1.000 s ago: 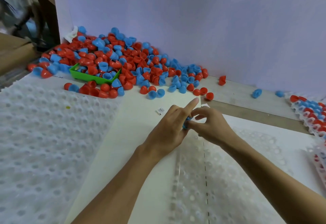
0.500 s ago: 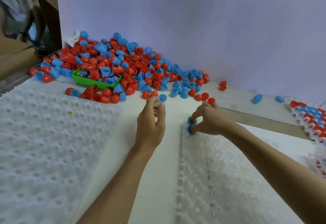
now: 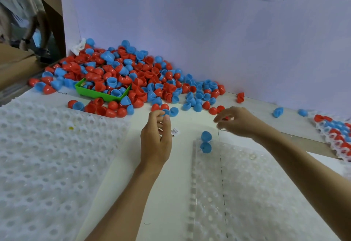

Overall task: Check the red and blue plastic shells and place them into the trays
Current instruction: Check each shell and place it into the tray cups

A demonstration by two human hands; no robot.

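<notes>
A big pile of red and blue shells (image 3: pixel 133 75) lies against the back wall. Two blue shells (image 3: pixel 206 142) sit in the near-left corner of the clear tray (image 3: pixel 256 193). My left hand (image 3: pixel 156 138) reaches forward, its fingertips apart around a loose blue shell (image 3: pixel 166 112) at the pile's front edge. Just past the tray, my right hand (image 3: pixel 237 122) hovers with loosely curled fingers. A bit of a red shell (image 3: pixel 227 118) shows under them, and two red shells (image 3: pixel 216 109) lie just beyond.
A white dimpled tray (image 3: pixel 47 155) covers the left of the table. A green bin (image 3: pixel 95 93) with shells sits in the pile. At the right edge lies a tray filled with shells (image 3: pixel 336 132). A person stands at the far left (image 3: pixel 19 13).
My right hand let go of the two blue shells on the clear tray and moved up and right toward the red shells. My left hand stayed by the blue shell at the pile's edge.
</notes>
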